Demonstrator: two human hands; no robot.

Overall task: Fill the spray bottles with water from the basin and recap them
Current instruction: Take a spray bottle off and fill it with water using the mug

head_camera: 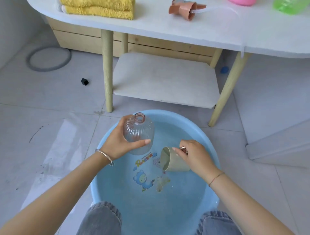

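Observation:
A light blue basin (209,139) with water and a cartoon print stands on the floor between my knees. My left hand (117,142) grips a clear ribbed bottle (139,130), uncapped and upright, over the basin's far left part. My right hand (192,154) holds a beige cup (174,161) by its handle, tipped on its side with its mouth to the left, low over the water. On the white table lies a brown spray cap (184,8) with its tube. A green bottle (290,5) and a pink thing (243,1) sit at the table's far right.
The white table (218,28) has pale wooden legs (107,70) and a lower shelf (164,78) just beyond the basin. Folded yellow towels (99,6) lie on its left end. A grey hose ring (48,58) and a small black cube (84,81) lie on the tiled floor.

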